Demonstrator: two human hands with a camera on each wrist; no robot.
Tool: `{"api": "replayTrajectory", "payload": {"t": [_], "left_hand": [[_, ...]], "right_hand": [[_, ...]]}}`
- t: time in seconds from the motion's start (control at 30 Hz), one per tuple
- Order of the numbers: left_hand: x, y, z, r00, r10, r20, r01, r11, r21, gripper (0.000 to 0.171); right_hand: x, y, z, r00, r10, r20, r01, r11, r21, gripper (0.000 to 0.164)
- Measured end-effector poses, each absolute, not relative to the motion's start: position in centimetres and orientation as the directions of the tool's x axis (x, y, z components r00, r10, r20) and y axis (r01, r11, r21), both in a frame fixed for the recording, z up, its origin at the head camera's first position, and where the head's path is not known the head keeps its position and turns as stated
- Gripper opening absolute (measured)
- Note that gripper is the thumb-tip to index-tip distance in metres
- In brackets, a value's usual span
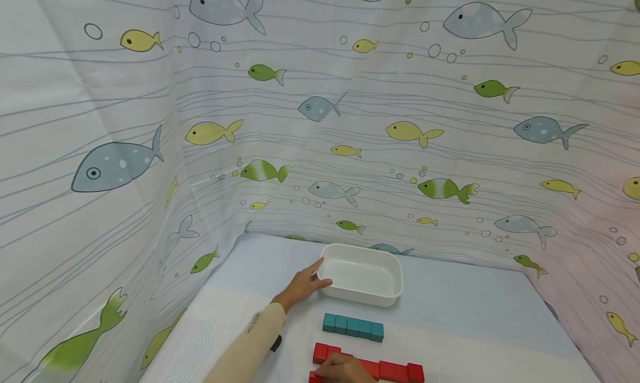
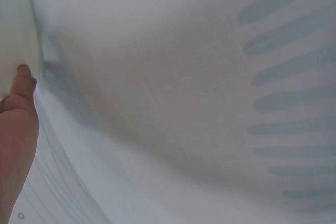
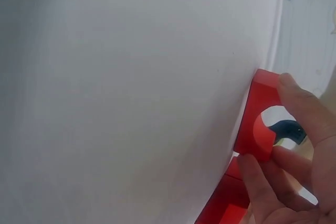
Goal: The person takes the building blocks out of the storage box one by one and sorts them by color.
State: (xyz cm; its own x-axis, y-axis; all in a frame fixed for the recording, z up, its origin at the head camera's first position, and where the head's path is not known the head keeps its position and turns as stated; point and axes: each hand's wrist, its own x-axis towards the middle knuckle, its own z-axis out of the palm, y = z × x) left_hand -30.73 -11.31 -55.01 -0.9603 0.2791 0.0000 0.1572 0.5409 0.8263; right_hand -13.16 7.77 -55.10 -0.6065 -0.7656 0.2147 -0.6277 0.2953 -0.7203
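Note:
In the head view my left hand (image 1: 301,287) rests against the left end of a white rectangular basin (image 1: 397,283), its fingers spread along the side. In the left wrist view, part of that hand (image 2: 18,114) shows at the left edge, a digit extended against the pale basin wall (image 2: 18,24). My right hand (image 1: 342,367) is low in the head view, over a row of red blocks (image 1: 393,371). In the right wrist view it pinches a red arch block (image 3: 254,111) with a rounded cutout, between thumb and fingertips. More red blocks (image 3: 224,198) lie just below it.
A straight row of teal blocks (image 1: 352,327) lies between the basin and the red blocks. The table (image 1: 450,311) has a pale cloth with blue patterns. Fish-print curtains (image 1: 370,166) enclose it at the back and sides.

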Motion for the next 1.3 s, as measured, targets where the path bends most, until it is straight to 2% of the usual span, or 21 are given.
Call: {"api": "replayTrajectory", "payload": {"t": [0.27, 0.57, 0.7, 0.8, 0.87, 0.93, 1.0, 1.07, 1.13, 1.2, 1.3], "left_hand": [[-30.8, -11.1, -55.1, -0.957, 0.289, 0.011, 0.175, 0.548, 0.818, 0.08], [-30.7, -10.9, -54.7, -0.954, 0.299, 0.011, 0.178, 0.537, 0.824, 0.079], [-30.8, -10.7, -54.8, -0.951, 0.308, 0.019, 0.191, 0.537, 0.822, 0.079], [-31.0, -10.5, -54.8, -0.953, 0.304, 0.006, 0.177, 0.539, 0.823, 0.079], [-31.0, -10.4, -54.7, -0.952, 0.305, -0.001, 0.175, 0.548, 0.818, 0.079], [-31.1, -10.3, -54.7, -0.952, 0.307, -0.001, 0.178, 0.554, 0.813, 0.079], [-31.0, -10.4, -54.7, -0.948, 0.318, 0.006, 0.193, 0.559, 0.807, 0.078], [-30.8, -10.7, -54.9, -0.946, 0.324, 0.004, 0.195, 0.562, 0.804, 0.078], [-30.6, -11.1, -54.9, -0.944, 0.331, 0.002, 0.198, 0.561, 0.804, 0.078], [-30.4, -11.5, -54.9, -0.941, 0.339, 0.003, 0.205, 0.561, 0.802, 0.078], [-30.4, -12.0, -54.7, -0.938, 0.346, 0.012, 0.221, 0.575, 0.788, 0.078]], "right_hand": [[-13.0, 7.8, -55.1, -0.639, -0.748, 0.18, -0.606, 0.345, -0.717, 0.033], [-13.3, 7.8, -55.2, -0.628, -0.758, 0.179, -0.627, 0.356, -0.693, 0.035], [-13.5, 8.0, -54.7, -0.6, -0.783, 0.164, -0.665, 0.374, -0.646, 0.036], [-14.0, 8.6, -52.9, -0.643, -0.761, 0.084, -0.599, 0.431, -0.675, 0.041], [-14.4, 9.5, -51.0, -0.71, -0.704, 0.028, -0.512, 0.488, -0.707, 0.046], [-15.0, 10.5, -48.9, -0.775, -0.626, 0.089, -0.498, 0.517, -0.696, 0.05], [-16.0, 11.7, -47.2, -0.803, -0.55, 0.23, -0.56, 0.563, -0.608, 0.055], [-17.4, 12.8, -46.0, -0.777, -0.485, 0.401, -0.628, 0.639, -0.444, 0.06], [-19.1, 13.9, -45.1, -0.728, -0.422, 0.54, -0.637, 0.707, -0.307, 0.066], [-20.9, 14.9, -44.5, -0.695, -0.378, 0.612, -0.611, 0.759, -0.225, 0.072], [-23.4, 16.5, -44.0, -0.685, -0.335, 0.647, -0.563, 0.807, -0.178, 0.077]]}}
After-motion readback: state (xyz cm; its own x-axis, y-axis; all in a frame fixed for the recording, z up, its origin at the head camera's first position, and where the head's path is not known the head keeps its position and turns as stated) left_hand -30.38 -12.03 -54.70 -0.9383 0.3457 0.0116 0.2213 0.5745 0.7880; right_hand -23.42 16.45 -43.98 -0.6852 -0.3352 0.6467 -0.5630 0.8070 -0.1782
